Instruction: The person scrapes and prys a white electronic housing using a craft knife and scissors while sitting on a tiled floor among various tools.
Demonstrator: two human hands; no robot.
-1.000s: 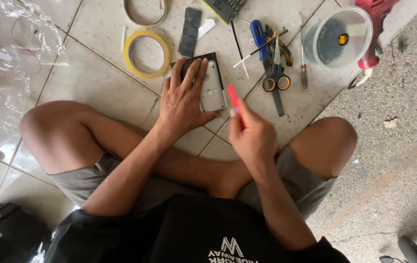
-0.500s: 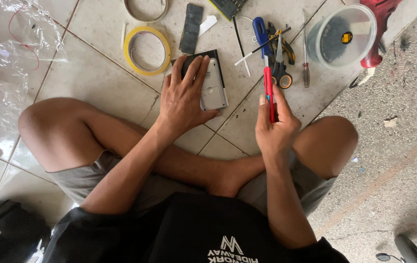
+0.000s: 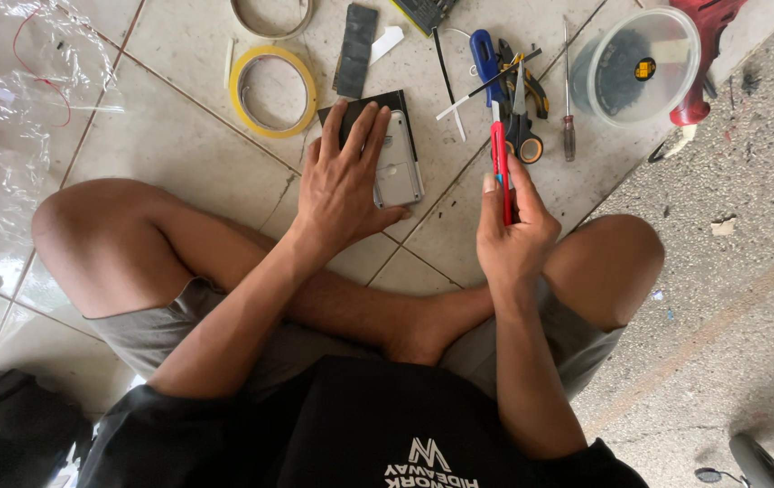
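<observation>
I sit cross-legged on a tiled floor. My left hand [image 3: 344,185] lies flat, fingers spread, on a black slab [image 3: 394,104] that carries a silver phone body [image 3: 399,163]; the fingers cover most of the slab's left side. My right hand [image 3: 512,230] is closed around a slim red-handled tool [image 3: 500,167] that points away from me, held upright just right of the phone and apart from it.
Ahead lie a yellow tape roll [image 3: 272,89], a grey ring [image 3: 270,14], a dark flat bar [image 3: 355,50], a blue-handled screwdriver [image 3: 484,56], scissors [image 3: 522,117], a thin screwdriver [image 3: 568,99] and a clear lidded tub [image 3: 640,68]. Clear plastic wrap [image 3: 26,108] lies left; rough concrete [image 3: 739,271] right.
My right hand moved right and slightly away from the phone, turning the red tool from a slant to pointing straight ahead. My left hand stayed pressed on the phone and slab.
</observation>
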